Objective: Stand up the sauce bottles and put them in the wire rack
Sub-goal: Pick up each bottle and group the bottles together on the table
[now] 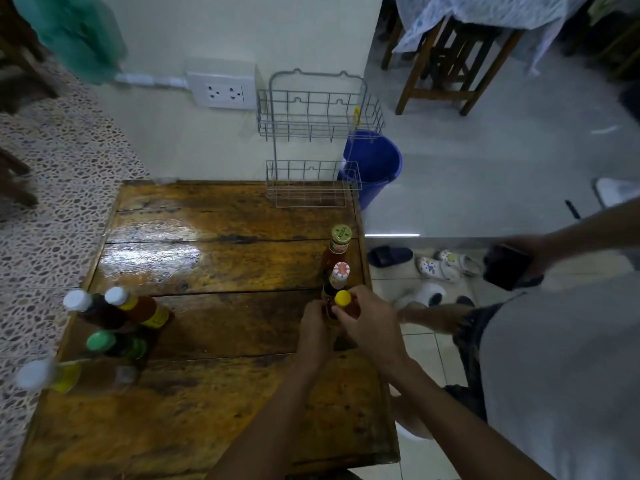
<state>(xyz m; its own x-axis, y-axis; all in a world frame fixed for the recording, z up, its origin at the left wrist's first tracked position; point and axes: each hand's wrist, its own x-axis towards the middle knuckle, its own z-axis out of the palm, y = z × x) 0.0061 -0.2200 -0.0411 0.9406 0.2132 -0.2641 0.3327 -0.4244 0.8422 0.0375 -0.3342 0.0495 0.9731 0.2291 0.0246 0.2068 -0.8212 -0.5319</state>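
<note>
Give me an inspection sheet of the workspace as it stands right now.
Surface: wooden table, glossy, glare patch at left.
Job's things: wire rack at far edge, both tiers empty; yellow-capped bottle held upright; two bottles upright behind it; four bottles grouped at left edge.
Clutter: nothing seen on table.
Hands: left hand and right hand both around the yellow-capped bottle.
Cables: white conduit to wall socket.
Surroundings: blue bucket, sandals, second person at right.
</note>
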